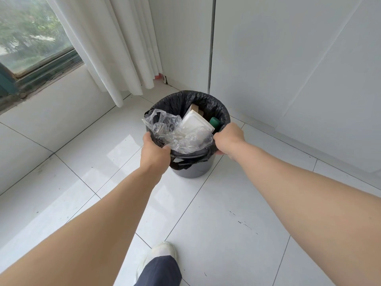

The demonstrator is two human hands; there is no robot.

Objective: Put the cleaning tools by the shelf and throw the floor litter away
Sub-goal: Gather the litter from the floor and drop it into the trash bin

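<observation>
Both arms reach forward and down to a grey bin [192, 171] lined with a black bag [206, 101].

Left grip [155, 153]: clenched on the near-left rim, fingers wrapped over the outside of the liner, thumb on the inner edge.

Right grip [228, 139]: clenched on the near-right rim, knuckles up, fingers curled round the liner's folded edge.

Litter, all inside the bin:
- Crumpled clear plastic bag [165, 125], just beyond the left grip and touching its thumb side; it spills over the left rim and spreads across toward the right grip.
- White foam box [199, 122], between the two grips and slightly beyond them, tilted, partly resting on the plastic.
- Brown card piece [198, 110], behind the box, farther from both grips.
- Green object [214, 121], just beyond the right grip, against the liner; mostly hidden, possibly a bottle top.

A loose liner handle [181, 163] hangs outside the bin, below and between the grips.

Surroundings: white tiled floor [237, 203] beneath the arms, with a few dark marks under the right forearm. White curtain [115, 48] hangs beyond the left grip, its hem short of the floor; a window [31, 32] lies farther left. Pale wall panels [288, 58] rise beyond the right grip. A white shoe [162, 251] and dark trouser leg [160, 271] show well behind the grips, between the forearms.
</observation>
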